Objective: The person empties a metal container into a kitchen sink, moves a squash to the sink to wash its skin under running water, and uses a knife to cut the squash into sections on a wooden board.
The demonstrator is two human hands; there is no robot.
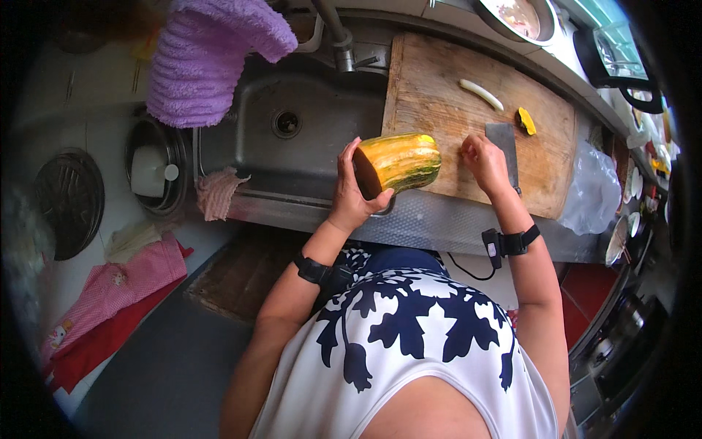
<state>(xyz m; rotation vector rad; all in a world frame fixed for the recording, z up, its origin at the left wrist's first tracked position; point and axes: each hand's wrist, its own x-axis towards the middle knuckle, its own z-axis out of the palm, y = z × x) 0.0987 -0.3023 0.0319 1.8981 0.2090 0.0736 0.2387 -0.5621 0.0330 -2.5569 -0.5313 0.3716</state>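
Note:
My left hand (349, 196) grips a long yellow-and-green striped squash (398, 162) by its cut end and holds it above the sink's front edge. My right hand (484, 162) rests on the wooden cutting board (439, 110), on the handle of a cleaver (504, 143) whose blade lies flat on the board. A pale peeled strip (480, 94) and a small yellow squash piece (525, 121) lie further back on the board.
A steel sink (292, 124) sits left of the board with a faucet (338, 36) behind it. A purple towel (208, 58) hangs at upper left. A pink cloth (217, 192) drapes over the sink edge. A clear plastic bag (592, 194) lies right of the board.

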